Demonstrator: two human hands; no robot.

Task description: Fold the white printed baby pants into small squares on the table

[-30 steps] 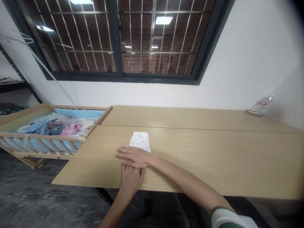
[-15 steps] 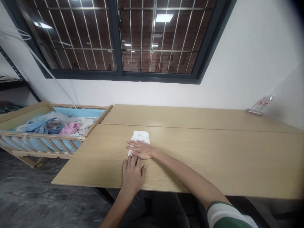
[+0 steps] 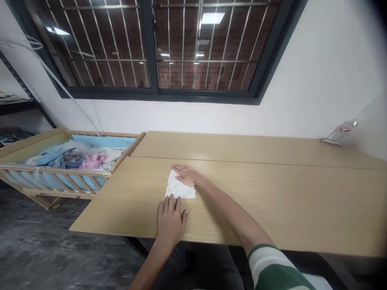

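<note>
A small white cloth (image 3: 179, 190) with a faint print lies flat on the wooden table (image 3: 256, 201). My right hand (image 3: 186, 175) rests on the cloth's far edge, palm down with the fingers stretched out to the left. At the near edge is my left hand (image 3: 171, 219), flat on the table, its fingertips touching the cloth's border. Neither hand grips anything. Part of the cloth's far right side is hidden under my right hand.
To the left, against the table, stands a wooden crib (image 3: 57, 173) with blue lining, holding blue clothing and a pink cloth (image 3: 92, 161). A clear plastic package (image 3: 340, 133) leans at the table's far right corner. Behind is a barred window (image 3: 154, 52).
My right hand has slid away from me to the far edge of the cloth, uncovering its middle and near part. My left hand stays at the near edge.
</note>
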